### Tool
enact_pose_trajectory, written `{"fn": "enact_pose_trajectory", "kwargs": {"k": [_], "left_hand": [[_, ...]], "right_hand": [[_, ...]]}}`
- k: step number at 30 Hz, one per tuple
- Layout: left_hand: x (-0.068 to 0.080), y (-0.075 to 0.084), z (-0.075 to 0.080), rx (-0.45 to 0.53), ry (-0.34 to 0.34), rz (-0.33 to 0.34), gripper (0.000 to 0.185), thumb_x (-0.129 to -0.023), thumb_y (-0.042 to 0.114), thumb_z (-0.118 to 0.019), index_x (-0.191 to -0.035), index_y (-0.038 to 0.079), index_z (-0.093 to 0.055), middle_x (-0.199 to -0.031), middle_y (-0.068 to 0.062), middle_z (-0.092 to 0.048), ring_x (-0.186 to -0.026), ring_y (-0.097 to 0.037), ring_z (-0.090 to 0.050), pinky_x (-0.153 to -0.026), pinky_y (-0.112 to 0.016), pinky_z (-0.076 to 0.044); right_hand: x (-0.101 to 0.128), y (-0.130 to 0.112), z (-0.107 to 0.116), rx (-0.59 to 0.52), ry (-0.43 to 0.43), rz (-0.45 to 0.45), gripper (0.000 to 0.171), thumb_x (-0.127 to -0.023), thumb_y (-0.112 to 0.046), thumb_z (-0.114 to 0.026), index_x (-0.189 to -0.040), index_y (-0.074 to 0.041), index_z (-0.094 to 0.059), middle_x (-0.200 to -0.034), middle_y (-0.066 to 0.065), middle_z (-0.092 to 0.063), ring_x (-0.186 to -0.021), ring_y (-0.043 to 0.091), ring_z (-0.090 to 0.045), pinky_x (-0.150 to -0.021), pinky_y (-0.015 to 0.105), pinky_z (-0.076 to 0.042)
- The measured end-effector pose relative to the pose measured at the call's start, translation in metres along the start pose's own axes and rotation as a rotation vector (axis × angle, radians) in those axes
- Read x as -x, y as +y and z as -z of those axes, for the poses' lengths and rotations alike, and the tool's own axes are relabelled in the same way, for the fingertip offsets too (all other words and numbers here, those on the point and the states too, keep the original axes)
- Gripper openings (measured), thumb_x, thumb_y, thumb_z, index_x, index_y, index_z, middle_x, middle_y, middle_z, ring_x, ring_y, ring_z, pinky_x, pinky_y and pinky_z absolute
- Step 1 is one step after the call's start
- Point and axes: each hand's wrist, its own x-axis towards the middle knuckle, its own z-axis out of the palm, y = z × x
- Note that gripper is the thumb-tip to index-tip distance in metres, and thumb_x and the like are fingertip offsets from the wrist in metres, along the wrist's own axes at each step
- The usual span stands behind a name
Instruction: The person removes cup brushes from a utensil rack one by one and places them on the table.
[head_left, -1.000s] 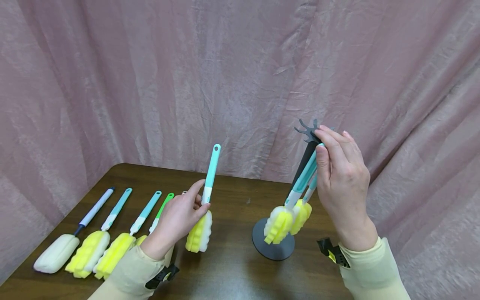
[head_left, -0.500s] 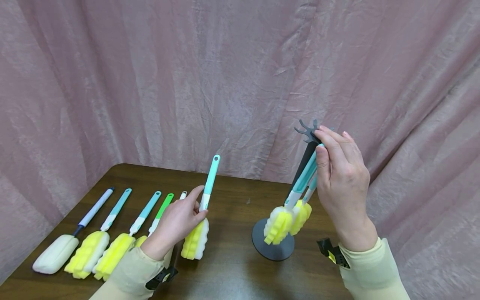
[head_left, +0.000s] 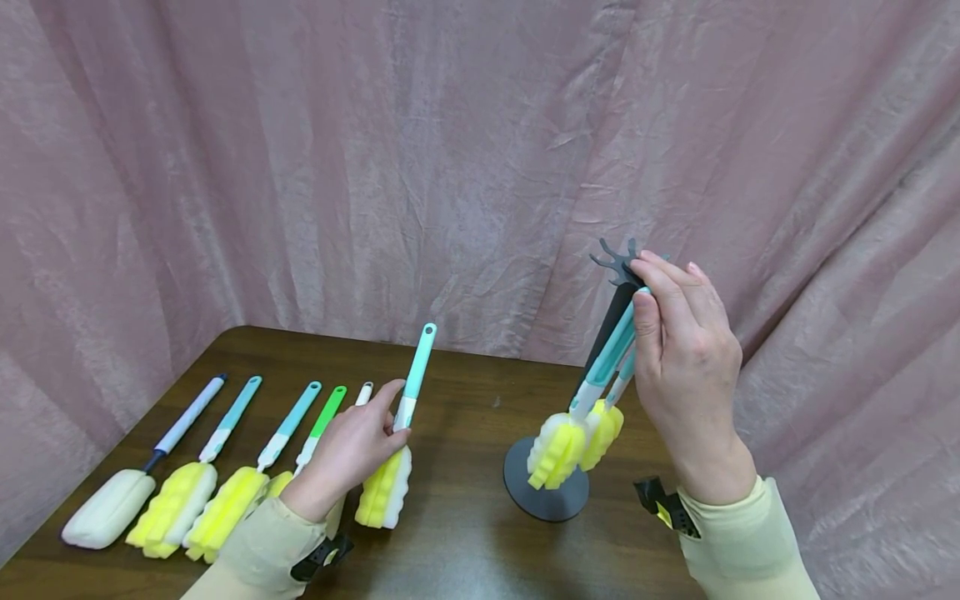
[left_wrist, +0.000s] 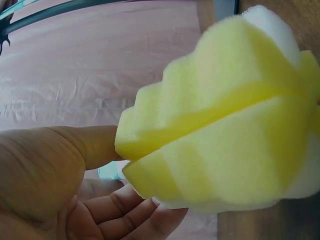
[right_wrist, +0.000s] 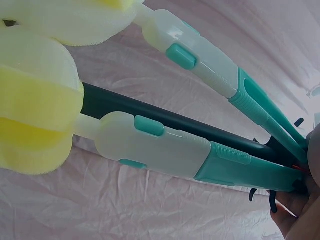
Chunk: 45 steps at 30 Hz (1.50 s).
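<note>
Left hand [head_left: 352, 454] pinches sponge brush [head_left: 397, 442] by handle; right hand [head_left: 678, 350] pinches hung brush [head_left: 581, 408] top at rack [head_left: 611, 333]. Steady rack, seat handle hole squarely on hook.

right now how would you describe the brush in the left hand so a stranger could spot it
On the brown table, a row of brushes lies flat at the left. The teal-handled brush with a yellow sponge head sits just right of that row, pinched by the left hand. It alone stands up off the table.
</note>
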Motion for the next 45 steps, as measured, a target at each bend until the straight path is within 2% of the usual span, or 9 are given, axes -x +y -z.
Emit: {"fn": "enact_pose_trajectory", "kwargs": {"k": [10, 23, 45], "left_hand": [[0.003, -0.003, -0.002, 0.013, -0.042, 0.019, 0.07, -0.096, 0.011, -0.085, -0.156, 0.003, -0.051, -0.075, 0.006, -0.061, -0.057, -0.013, -0.052, -0.057, -0.034, -0.046], [0.004, -0.01, -0.007, 0.03, -0.075, 0.053, 0.075, -0.095, 0.009, -0.084, -0.16, 0.007, -0.048, -0.078, 0.004, -0.063, -0.058, -0.015, -0.054, -0.058, -0.035, -0.047], [0.001, -0.024, -0.018, -0.051, -0.111, 0.046, 0.076, -0.094, 0.013, -0.085, -0.161, 0.006, -0.049, -0.075, 0.003, -0.056, -0.058, -0.017, -0.05, -0.058, -0.036, -0.043]], "right_hand": [[0.001, -0.001, 0.0, -0.006, 0.006, -0.006, 0.034, -0.114, -0.021, -0.059, -0.136, 0.0, -0.075, -0.14, 0.012, -0.074, -0.128, 0.036, -0.07, -0.124, 0.05, -0.04], [0.0, -0.002, 0.0, -0.007, -0.001, 0.0, 0.034, -0.114, -0.02, -0.059, -0.136, 0.0, -0.074, -0.14, 0.013, -0.074, -0.128, 0.036, -0.069, -0.124, 0.05, -0.04], [0.0, 0.0, 0.0, 0.001, -0.003, -0.004, 0.034, -0.114, -0.021, -0.059, -0.137, 0.0, -0.074, -0.141, 0.012, -0.073, -0.131, 0.038, -0.068, -0.125, 0.05, -0.039]]}}
